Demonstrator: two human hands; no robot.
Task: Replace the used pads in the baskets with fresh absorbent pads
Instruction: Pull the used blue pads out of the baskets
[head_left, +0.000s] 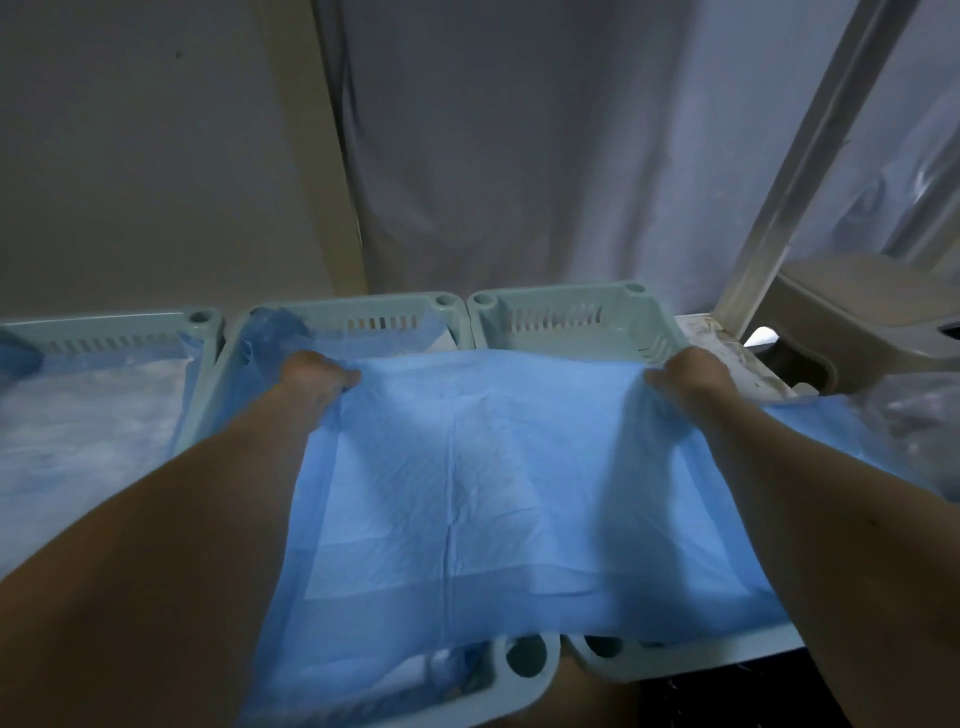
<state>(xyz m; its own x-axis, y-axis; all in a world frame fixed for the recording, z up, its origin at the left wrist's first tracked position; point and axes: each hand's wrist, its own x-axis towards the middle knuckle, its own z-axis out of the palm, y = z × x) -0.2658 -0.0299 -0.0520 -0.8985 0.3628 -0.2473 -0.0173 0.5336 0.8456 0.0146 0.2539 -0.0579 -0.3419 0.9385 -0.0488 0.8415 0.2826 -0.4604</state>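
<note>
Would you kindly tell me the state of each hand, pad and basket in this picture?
left hand: grips the fresh pad's far left edge
right hand: grips its far right edge
fresh pad: unfolded, held spread over the middle and right baskets
left basket: lined with a pad
middle basket: blue pad inside
right basket: far end bare, rest covered

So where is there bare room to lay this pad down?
The right basket shows a bare far wall and no lining at its far end, beyond the blue pad held by the left hand and right hand. The middle basket and left basket are already lined.
</note>
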